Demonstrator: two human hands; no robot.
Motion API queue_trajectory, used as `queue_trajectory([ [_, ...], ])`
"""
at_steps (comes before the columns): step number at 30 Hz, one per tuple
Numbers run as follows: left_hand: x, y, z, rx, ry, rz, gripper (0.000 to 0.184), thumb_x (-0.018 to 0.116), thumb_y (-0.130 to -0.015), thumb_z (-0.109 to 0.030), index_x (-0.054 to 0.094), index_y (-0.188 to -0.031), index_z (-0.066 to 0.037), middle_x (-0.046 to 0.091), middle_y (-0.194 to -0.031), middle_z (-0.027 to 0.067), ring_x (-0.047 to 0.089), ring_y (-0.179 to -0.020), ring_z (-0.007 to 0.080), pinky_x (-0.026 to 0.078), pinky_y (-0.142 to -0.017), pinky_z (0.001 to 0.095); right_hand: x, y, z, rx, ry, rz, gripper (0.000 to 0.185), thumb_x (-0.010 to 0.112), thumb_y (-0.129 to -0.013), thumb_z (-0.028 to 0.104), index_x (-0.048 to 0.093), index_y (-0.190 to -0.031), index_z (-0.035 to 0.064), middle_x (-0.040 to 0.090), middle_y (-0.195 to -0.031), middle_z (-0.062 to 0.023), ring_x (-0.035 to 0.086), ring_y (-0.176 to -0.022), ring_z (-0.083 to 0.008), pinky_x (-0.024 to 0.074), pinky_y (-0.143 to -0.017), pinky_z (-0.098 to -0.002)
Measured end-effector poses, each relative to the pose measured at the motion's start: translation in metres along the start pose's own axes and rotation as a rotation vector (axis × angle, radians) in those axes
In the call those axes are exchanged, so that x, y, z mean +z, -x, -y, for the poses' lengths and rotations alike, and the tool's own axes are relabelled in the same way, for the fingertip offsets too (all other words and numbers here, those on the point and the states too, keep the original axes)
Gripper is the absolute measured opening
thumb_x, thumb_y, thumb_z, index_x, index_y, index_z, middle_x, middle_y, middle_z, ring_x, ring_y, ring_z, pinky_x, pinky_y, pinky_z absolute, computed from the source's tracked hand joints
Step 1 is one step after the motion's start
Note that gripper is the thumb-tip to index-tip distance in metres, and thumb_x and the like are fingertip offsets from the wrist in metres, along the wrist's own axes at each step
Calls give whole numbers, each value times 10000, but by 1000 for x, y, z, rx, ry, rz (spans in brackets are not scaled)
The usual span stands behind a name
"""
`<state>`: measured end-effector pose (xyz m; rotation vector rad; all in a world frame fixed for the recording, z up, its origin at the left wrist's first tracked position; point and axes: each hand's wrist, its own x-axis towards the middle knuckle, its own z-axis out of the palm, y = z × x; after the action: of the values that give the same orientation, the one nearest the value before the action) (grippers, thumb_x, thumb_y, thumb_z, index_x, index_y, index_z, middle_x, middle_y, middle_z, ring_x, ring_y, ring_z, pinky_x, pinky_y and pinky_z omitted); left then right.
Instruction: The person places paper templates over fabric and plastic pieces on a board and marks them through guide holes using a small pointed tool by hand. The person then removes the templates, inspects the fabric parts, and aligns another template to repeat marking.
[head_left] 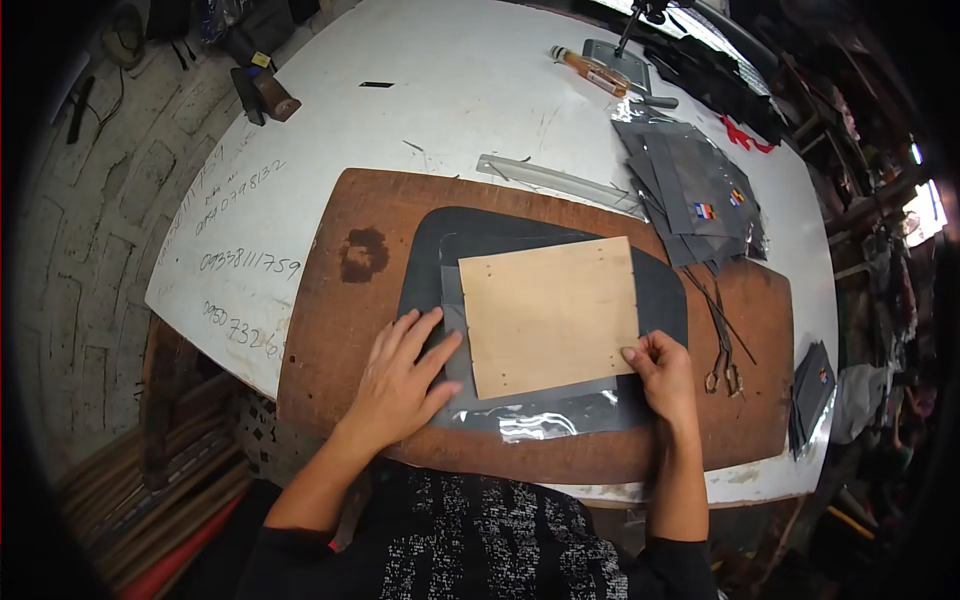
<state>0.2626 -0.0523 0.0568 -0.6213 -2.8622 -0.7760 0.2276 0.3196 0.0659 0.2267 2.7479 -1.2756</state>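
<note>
A tan rectangular board [550, 318] with small holes near its corners lies over a grey sheet [455, 385] with shiny clear plastic along its near edge. Beneath them is a dark mat [425, 265] on a brown wooden board [320, 350]. My left hand [405, 375] rests with fingers spread on the grey sheet, just left of the tan board. At the tan board's lower right corner, my right hand [660, 375] pinches the edge between thumb and fingers.
Right of the mat lie scissors [722, 375]. A clear ruler [560, 183] lies beyond the brown board. Grey pieces with small coloured labels [690, 190] are stacked at the back right, near an orange-brown bottle [592, 72]. More dark pieces [810, 395] sit at the right edge.
</note>
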Motion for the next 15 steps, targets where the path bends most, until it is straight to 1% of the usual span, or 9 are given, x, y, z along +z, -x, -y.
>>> queue_trajectory([
  [1,-1,7,2,33,-3,54,604,747,-893,-347,590,-1410,-76,453,-1545,189,393,-1430,424,315,-1154,593,1,1,-2,-1,-97,13,145,729,-933,75,643,-886,-32,633,-702,-27,564,-648,-77,468,-615,-249],
  [3,4,14,6,23,-23,106,634,746,-891,-382,581,-1419,-70,429,-1576,177,346,-1463,438,274,-1180,614,5,3,-5,3,-289,39,118,695,-963,65,640,-932,-34,648,-738,-26,590,-663,-78,481,-632,-237],
  [4,6,16,7,16,-33,130,650,745,-891,-399,577,-1423,-67,417,-1591,171,323,-1480,445,253,-1193,624,8,4,-6,7,-318,50,110,683,-971,61,637,-949,-36,654,-757,-26,600,-671,-80,488,-638,-234],
  [7,13,8,2,-15,-30,147,668,703,-922,-418,533,-1466,-70,427,-1590,159,327,-1487,432,212,-1209,624,15,4,-6,7,-373,70,98,660,-989,53,631,-980,-40,665,-801,-28,618,-688,-83,502,-651,-228],
  [10,19,6,4,-62,37,146,642,635,-981,-392,473,-1516,-76,437,-1586,161,324,-1497,414,164,-1220,625,19,5,-2,10,-389,60,97,660,-989,51,633,-973,-41,661,-815,-28,613,-696,-81,507,-655,-228],
  [13,20,7,7,-70,102,119,623,582,-1018,-358,417,-1556,-90,440,-1585,163,319,-1507,397,146,-1224,624,21,9,-4,26,-406,58,90,657,-990,47,632,-973,-38,652,-818,-27,605,-706,-80,510,-659,-232],
  [15,16,4,4,-69,78,138,577,585,-1019,-347,465,-1532,-112,451,-1576,157,326,-1501,400,155,-1222,626,21,9,-2,18,-359,68,85,654,-991,43,632,-973,-36,645,-819,-24,599,-712,-80,510,-662,-233],
])
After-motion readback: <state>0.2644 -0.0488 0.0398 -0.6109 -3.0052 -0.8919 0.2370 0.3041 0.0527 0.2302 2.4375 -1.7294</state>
